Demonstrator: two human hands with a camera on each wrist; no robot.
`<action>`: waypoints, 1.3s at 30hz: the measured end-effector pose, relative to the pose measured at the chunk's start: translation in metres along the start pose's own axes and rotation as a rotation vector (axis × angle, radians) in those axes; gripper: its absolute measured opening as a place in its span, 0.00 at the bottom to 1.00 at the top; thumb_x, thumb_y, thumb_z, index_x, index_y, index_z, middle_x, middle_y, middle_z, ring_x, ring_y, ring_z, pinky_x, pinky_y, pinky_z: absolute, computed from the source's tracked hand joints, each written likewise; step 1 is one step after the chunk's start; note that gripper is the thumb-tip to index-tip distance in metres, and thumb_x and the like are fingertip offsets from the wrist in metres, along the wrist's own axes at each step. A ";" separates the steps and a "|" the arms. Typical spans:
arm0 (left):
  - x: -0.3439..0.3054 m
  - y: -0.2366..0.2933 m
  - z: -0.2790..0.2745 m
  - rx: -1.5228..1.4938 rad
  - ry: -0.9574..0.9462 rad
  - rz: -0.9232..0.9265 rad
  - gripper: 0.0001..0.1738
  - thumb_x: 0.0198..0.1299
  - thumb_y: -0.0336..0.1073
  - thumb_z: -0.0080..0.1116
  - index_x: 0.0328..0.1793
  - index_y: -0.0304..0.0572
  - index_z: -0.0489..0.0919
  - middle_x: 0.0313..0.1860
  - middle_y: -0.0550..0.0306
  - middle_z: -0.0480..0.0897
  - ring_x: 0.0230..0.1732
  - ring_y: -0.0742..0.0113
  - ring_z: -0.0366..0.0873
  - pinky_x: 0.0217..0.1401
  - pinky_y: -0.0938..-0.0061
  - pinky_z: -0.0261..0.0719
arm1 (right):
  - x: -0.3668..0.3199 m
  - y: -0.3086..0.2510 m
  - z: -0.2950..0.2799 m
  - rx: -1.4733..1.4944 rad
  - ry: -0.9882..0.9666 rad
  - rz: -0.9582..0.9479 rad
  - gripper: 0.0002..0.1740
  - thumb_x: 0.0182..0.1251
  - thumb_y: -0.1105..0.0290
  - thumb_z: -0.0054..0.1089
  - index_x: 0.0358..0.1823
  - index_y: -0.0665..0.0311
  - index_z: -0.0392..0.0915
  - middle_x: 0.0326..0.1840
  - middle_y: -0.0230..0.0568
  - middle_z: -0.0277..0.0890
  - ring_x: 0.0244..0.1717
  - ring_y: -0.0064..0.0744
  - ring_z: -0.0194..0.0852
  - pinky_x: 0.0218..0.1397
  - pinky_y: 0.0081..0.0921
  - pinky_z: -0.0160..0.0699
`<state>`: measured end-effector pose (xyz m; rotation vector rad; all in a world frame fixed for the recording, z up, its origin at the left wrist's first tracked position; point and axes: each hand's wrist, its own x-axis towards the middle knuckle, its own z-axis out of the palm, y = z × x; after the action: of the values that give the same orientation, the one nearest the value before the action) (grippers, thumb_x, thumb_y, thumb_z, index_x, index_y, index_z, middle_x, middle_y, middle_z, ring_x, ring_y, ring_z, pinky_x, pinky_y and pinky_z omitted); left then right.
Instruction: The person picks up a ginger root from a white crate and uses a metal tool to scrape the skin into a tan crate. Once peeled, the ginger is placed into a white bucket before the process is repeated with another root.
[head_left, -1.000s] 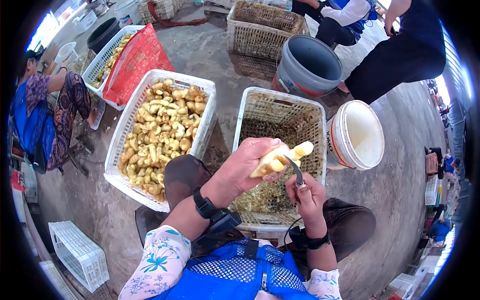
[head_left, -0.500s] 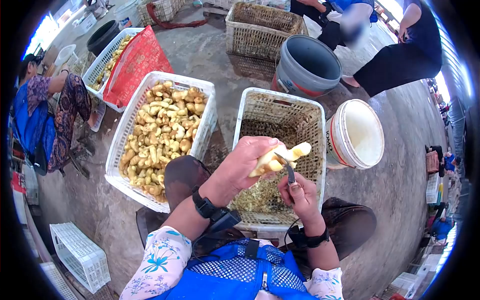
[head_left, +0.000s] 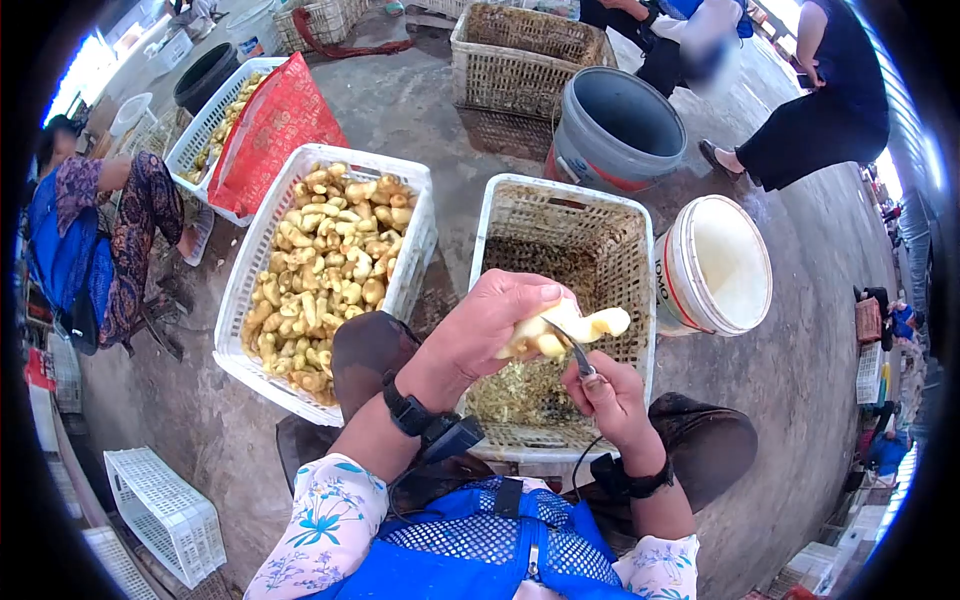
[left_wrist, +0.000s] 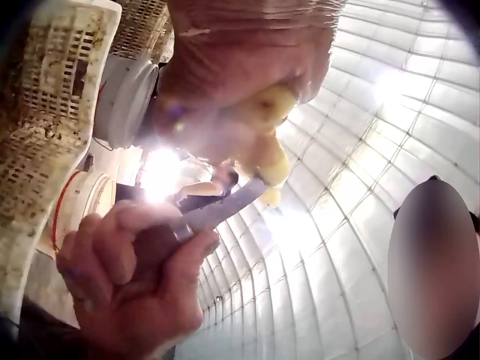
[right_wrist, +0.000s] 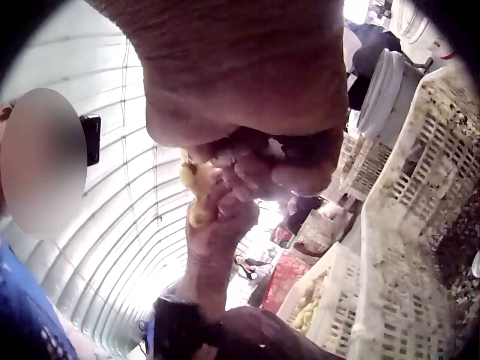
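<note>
In the head view, my left hand grips a pale, peeled-looking piece of ginger, its knobby end sticking out to the right. My right hand holds a small curved knife by the handle, thumb on top. The blade lies against the ginger near my left fingers. In the left wrist view, the blade reaches up to a ginger knob. The right wrist view shows part of the ginger beyond my right hand. Below both hands stands a dirty white crate with scraps inside.
Left of my knee stands a white crate heaped with ginger. A white bucket and a grey bucket stand to the right and behind. A red bag leans by another crate. People sit at left and right.
The knife blade has shifted along the ginger toward my left hand, and the ginger has turned slightly. At the right, the seated person's foot has moved outward.
</note>
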<state>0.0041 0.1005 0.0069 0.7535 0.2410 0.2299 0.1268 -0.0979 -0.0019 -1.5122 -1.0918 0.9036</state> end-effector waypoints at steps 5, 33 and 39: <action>0.004 -0.007 0.000 -0.195 -0.022 0.018 0.17 0.75 0.40 0.57 0.51 0.30 0.85 0.37 0.53 0.87 0.29 0.73 0.82 0.24 0.80 0.76 | 0.006 0.004 0.019 0.379 -0.043 0.088 0.30 0.83 0.45 0.50 0.47 0.71 0.78 0.21 0.25 0.64 0.20 0.17 0.57 0.24 0.21 0.55; -0.002 0.000 -0.007 0.005 -0.150 0.044 0.24 0.71 0.45 0.58 0.48 0.22 0.86 0.41 0.45 0.89 0.42 0.64 0.87 0.48 0.73 0.84 | 0.000 -0.020 0.005 -0.372 0.150 -0.313 0.24 0.75 0.49 0.62 0.40 0.69 0.82 0.24 0.43 0.73 0.21 0.41 0.74 0.27 0.33 0.67; -0.001 0.000 -0.007 -0.030 -0.172 0.030 0.23 0.70 0.43 0.59 0.48 0.23 0.86 0.42 0.45 0.89 0.42 0.64 0.87 0.48 0.74 0.84 | -0.004 -0.021 0.003 -0.379 0.113 -0.306 0.21 0.74 0.53 0.64 0.41 0.69 0.82 0.27 0.47 0.76 0.24 0.48 0.78 0.28 0.35 0.72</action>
<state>0.0012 0.1047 0.0022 0.7429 0.0635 0.1956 0.1192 -0.0997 0.0182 -1.6169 -1.4195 0.4103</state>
